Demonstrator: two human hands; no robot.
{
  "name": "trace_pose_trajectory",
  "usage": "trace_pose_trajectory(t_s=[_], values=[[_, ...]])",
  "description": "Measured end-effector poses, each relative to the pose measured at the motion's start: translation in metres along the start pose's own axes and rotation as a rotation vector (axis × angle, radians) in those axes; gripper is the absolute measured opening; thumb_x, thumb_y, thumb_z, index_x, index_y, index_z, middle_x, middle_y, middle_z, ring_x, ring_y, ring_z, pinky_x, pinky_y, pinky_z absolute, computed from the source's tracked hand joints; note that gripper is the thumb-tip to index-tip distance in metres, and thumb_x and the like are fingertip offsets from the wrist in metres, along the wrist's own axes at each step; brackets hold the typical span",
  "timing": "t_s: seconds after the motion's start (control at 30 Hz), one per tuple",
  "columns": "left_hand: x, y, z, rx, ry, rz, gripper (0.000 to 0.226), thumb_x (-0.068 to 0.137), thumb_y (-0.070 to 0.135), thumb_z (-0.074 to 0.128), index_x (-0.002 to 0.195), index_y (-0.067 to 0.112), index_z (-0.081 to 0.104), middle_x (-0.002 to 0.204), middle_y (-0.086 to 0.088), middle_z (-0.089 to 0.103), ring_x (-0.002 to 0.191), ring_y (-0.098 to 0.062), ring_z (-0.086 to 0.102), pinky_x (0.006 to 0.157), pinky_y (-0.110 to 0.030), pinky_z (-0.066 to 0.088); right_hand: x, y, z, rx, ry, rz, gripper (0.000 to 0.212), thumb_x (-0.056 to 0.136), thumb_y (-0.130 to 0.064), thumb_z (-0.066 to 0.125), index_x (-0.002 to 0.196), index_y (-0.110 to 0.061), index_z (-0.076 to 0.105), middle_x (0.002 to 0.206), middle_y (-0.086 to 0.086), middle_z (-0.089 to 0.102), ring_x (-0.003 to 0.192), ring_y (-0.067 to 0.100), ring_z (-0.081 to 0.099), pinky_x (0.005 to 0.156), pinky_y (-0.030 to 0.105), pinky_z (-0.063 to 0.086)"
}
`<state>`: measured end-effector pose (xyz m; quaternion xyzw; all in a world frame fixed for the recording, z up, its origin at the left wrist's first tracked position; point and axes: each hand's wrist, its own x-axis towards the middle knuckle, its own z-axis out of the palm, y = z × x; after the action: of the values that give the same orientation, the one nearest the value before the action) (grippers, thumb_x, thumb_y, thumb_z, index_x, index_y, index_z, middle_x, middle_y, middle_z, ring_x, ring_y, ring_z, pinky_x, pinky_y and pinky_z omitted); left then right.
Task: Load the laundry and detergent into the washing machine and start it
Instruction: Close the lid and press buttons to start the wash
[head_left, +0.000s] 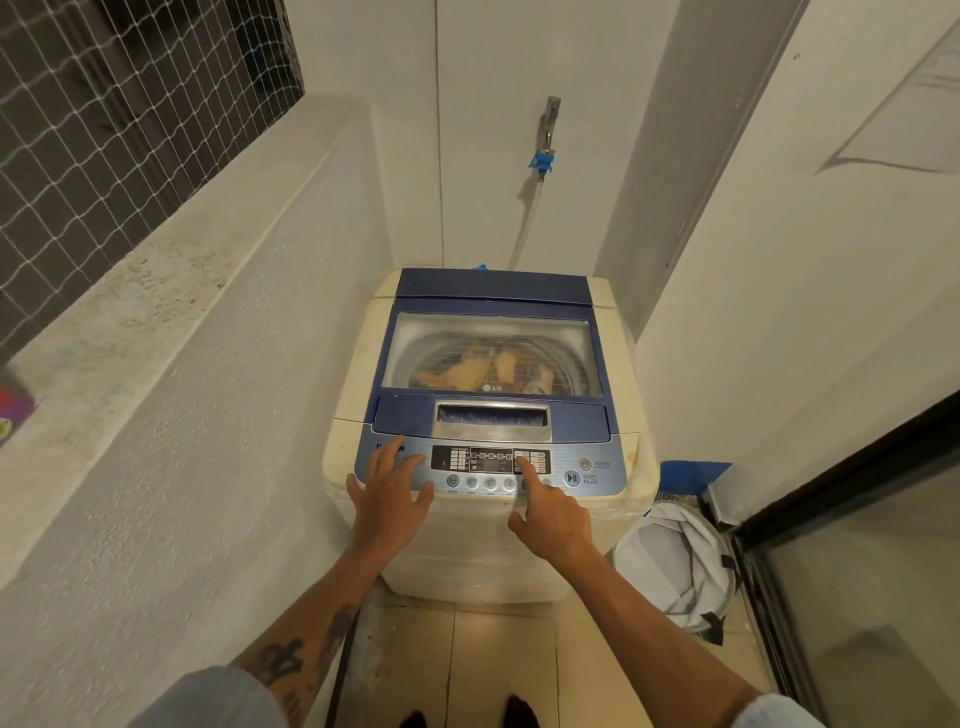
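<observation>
A cream top-loading washing machine with a blue lid stands against the back wall. The lid is closed, and through its window I see orange-tan laundry in the drum. My left hand rests flat with fingers spread on the left end of the blue control panel. My right hand is curled with only the index finger out, its tip on the button area right of the display. The start/pause button lies just right of that fingertip, uncovered.
A white laundry bag slumps on the floor right of the machine, by a glass door frame. A tap with a blue hose fitting hangs on the back wall. A concrete ledge runs along the left with a colourful packet.
</observation>
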<state>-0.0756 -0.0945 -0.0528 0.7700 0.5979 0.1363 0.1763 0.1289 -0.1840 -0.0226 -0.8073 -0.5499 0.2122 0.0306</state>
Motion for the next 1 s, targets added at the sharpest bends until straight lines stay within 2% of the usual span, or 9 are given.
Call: trace_pose_trajectory(t_s=[0.17, 0.33, 0.47, 0.6, 0.73, 0.9, 1.0], values=[[-0.001, -0.001, -0.002, -0.003, -0.007, -0.006, 0.044, 0.089, 0.042, 0.062, 0.130, 0.027, 0.057, 0.154, 0.000, 0.030, 0.143, -0.024, 0.025, 0.110, -0.065, 0.017, -0.002, -0.010, 0.005, 0.020, -0.017, -0.020, 0.081, 0.089, -0.036, 0.060, 0.154, -0.035, 0.011, 0.117, 0.005, 0.067, 0.098, 0.027, 0.066, 0.083, 0.041, 0.055], [-0.005, -0.004, -0.002, -0.018, -0.004, -0.011, 0.042, 0.089, 0.039, 0.063, 0.129, 0.027, 0.057, 0.155, 0.000, 0.030, 0.144, -0.024, 0.024, 0.111, -0.066, 0.016, -0.005, -0.018, 0.007, 0.015, -0.050, -0.072, 0.082, 0.089, -0.032, 0.059, 0.150, -0.044, 0.007, 0.104, 0.005, 0.068, 0.091, 0.029, 0.066, 0.078, 0.040, 0.053], [-0.007, -0.009, -0.001, -0.033, 0.008, -0.015, 0.042, 0.088, 0.040, 0.065, 0.127, 0.027, 0.059, 0.154, 0.000, 0.031, 0.144, -0.025, 0.025, 0.111, -0.067, 0.015, -0.006, -0.029, 0.015, -0.020, -0.123, -0.126, 0.079, 0.090, -0.033, 0.058, 0.152, -0.043, 0.010, 0.108, 0.007, 0.068, 0.098, 0.030, 0.066, 0.082, 0.041, 0.053], [-0.008, -0.017, -0.001, -0.007, 0.019, -0.024, 0.041, 0.087, 0.043, 0.065, 0.125, 0.028, 0.060, 0.154, 0.000, 0.033, 0.143, -0.024, 0.028, 0.110, -0.066, 0.015, -0.006, -0.041, 0.023, -0.072, -0.187, -0.144, 0.083, 0.091, -0.029, 0.058, 0.153, -0.043, 0.005, 0.115, 0.010, 0.065, 0.102, 0.031, 0.065, 0.082, 0.039, 0.050], [-0.009, -0.025, 0.000, 0.009, 0.027, -0.024, 0.040, 0.087, 0.042, 0.065, 0.124, 0.027, 0.061, 0.154, -0.001, 0.033, 0.142, -0.024, 0.029, 0.109, -0.067, 0.017, -0.003, -0.045, 0.022, -0.108, -0.189, -0.121, 0.084, 0.089, -0.021, 0.060, 0.153, -0.042, 0.009, 0.110, 0.010, 0.066, 0.098, 0.030, 0.066, 0.081, 0.039, 0.051], [-0.009, -0.021, 0.004, 0.025, 0.024, -0.026, 0.042, 0.086, 0.041, 0.067, 0.124, 0.025, 0.062, 0.153, -0.003, 0.034, 0.141, -0.026, 0.030, 0.108, -0.068, 0.017, -0.002, -0.047, 0.014, -0.121, -0.243, -0.124, 0.087, 0.089, -0.026, 0.064, 0.153, -0.042, 0.008, 0.116, 0.010, 0.065, 0.104, 0.030, 0.064, 0.082, 0.038, 0.049], [-0.007, -0.013, 0.003, 0.002, 0.018, -0.020, 0.043, 0.085, 0.040, 0.068, 0.125, 0.026, 0.061, 0.153, -0.002, 0.034, 0.142, -0.026, 0.028, 0.109, -0.068, 0.016, -0.006, -0.047, 0.014, -0.107, -0.241, -0.109, 0.088, 0.090, -0.027, 0.063, 0.154, -0.044, 0.005, 0.114, 0.009, 0.065, 0.102, 0.029, 0.065, 0.077, 0.035, 0.046]])
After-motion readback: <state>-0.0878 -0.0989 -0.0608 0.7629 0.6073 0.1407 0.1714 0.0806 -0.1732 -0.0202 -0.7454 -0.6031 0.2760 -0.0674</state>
